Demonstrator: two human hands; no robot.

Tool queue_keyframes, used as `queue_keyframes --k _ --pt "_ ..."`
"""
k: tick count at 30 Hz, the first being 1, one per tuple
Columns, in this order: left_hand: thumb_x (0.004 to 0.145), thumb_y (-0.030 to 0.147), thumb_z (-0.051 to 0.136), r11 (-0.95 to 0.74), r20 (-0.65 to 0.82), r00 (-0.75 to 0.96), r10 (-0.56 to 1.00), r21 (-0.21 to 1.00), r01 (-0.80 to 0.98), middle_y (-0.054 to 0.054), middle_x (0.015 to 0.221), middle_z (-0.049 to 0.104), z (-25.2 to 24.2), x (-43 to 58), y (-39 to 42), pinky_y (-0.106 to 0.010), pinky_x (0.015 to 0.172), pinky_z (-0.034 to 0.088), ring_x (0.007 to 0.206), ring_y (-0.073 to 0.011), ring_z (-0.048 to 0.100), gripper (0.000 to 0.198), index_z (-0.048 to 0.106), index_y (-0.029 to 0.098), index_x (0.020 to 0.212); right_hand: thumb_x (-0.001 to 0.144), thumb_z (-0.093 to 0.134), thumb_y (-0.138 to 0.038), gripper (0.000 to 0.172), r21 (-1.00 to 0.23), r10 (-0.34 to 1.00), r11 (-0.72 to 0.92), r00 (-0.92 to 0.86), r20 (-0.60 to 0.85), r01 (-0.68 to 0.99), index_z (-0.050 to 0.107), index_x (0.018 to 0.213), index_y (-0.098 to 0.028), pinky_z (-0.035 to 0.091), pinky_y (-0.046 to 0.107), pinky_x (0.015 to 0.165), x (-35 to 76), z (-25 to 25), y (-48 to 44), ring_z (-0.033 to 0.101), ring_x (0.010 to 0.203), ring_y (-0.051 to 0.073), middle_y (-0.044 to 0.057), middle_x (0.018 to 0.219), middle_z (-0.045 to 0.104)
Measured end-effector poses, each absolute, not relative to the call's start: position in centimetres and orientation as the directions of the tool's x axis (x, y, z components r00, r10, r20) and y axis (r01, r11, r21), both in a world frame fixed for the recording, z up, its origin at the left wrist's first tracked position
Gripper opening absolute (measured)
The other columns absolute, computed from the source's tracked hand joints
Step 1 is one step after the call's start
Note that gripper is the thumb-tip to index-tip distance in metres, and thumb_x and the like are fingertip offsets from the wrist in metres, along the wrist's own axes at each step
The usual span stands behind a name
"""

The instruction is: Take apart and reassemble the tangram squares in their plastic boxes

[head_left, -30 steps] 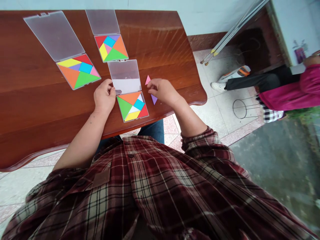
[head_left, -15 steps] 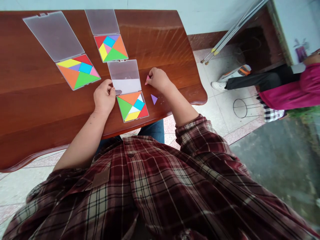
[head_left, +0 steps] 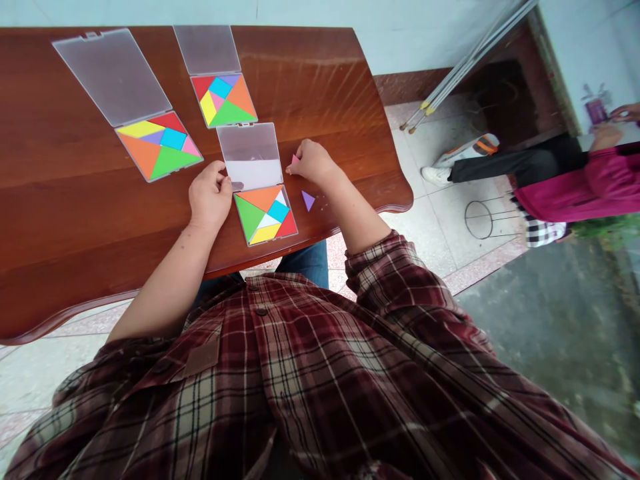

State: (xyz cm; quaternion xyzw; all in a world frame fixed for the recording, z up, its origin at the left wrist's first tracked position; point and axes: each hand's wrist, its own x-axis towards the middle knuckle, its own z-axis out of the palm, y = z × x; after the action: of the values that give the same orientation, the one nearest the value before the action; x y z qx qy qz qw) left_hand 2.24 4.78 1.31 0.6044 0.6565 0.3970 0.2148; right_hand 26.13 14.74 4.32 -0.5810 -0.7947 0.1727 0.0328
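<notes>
The nearest tangram case point(head_left: 296, 233) lies with its clear lid point(head_left: 250, 143) folded back. Inside it are orange, green, yellow, blue and red pieces, and two white gaps show between them. My left hand point(head_left: 210, 195) is closed, thumb and curled fingers at the lid's left edge by the hinge. Right of the lid, my right hand point(head_left: 314, 163) pinches a small pink triangle point(head_left: 295, 159), partly covered by the fingers. A purple triangle point(head_left: 308, 201) lies loose on the table, between the case and my right forearm.
Two more open tangram cases, one at the left point(head_left: 135, 175) and one at the back point(head_left: 204, 119), hold full sets of pieces on the wooden table point(head_left: 320, 73). Crutches point(head_left: 450, 73) lean on the wall at the right. A person in a magenta top point(head_left: 555, 190) sits beyond.
My right hand has shifted slightly left, its fingers moving around the pink triangle. The left hand stays at the case's edge. The whole view has moved a little.
</notes>
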Motion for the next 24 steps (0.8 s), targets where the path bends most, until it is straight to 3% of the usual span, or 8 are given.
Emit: queue_keyframes --k 3,10,15,19,24 --pt "0.085 0.029 0.057 -0.067 0.219 -0.175 0.96 0.784 0.617 0.001 0.076 0.066 1.3 2.3 4.8 -0.033 0.091 0.048 0.084 -0.0173 0.063 0.013 0.062 0.025 0.096 0.085 0.062 -0.039 0.029 -0.35 0.948 0.135 -0.224 -0.225 0.927 0.061 0.101 -0.014 0.049 0.039 0.068 26.1 4.7 13.9 0.059 0.077 0.023 0.006 0.077 0.058" --pt "0.085 0.029 0.056 -0.076 0.235 -0.18 0.955 0.781 0.619 0.001 0.072 0.063 1.3 2.5 4.7 -0.032 0.09 0.048 0.083 -0.0167 0.063 0.013 0.063 0.024 0.095 0.094 0.044 -0.031 0.027 -0.437 0.968 0.131 -0.209 -0.136 0.89 0.058 0.109 -0.014 0.047 0.037 0.076 26.4 7.0 10.3 0.059 0.08 0.02 0.007 0.084 0.064" --pt "0.084 0.028 0.057 -0.081 0.244 -0.185 0.952 0.784 0.616 0.002 0.073 0.063 1.2 2.4 4.8 -0.031 0.09 0.048 0.083 -0.0163 0.063 0.013 0.063 0.024 0.095 0.092 0.045 -0.028 0.025 -0.449 0.922 0.23 -0.34 -0.183 0.863 0.057 0.111 -0.018 0.043 0.034 0.077 25.4 8.8 7.3 0.058 0.077 0.019 0.004 0.081 0.066" --pt "0.084 0.024 0.056 -0.084 0.241 -0.178 0.954 0.787 0.611 0.001 0.074 0.063 1.2 2.4 4.8 -0.032 0.092 0.048 0.086 -0.0168 0.063 0.015 0.064 0.024 0.097 0.09 0.048 -0.028 0.019 -0.372 0.896 0.296 -0.391 -0.211 0.879 0.059 0.102 -0.018 0.04 0.031 0.072 24.5 8.7 6.2 0.058 0.08 0.019 0.004 0.084 0.066" --pt "0.083 0.021 0.056 -0.081 0.233 -0.179 0.956 0.794 0.603 0.001 0.074 0.062 1.3 2.3 4.7 -0.034 0.095 0.047 0.089 -0.0175 0.063 0.017 0.064 0.025 0.097 0.09 0.046 -0.025 0.023 -0.219 0.906 0.33 -0.374 -0.2 0.918 0.058 0.108 -0.017 0.04 0.032 0.074 23.6 8.1 5.7 0.059 0.089 0.022 0.011 0.1 0.068"
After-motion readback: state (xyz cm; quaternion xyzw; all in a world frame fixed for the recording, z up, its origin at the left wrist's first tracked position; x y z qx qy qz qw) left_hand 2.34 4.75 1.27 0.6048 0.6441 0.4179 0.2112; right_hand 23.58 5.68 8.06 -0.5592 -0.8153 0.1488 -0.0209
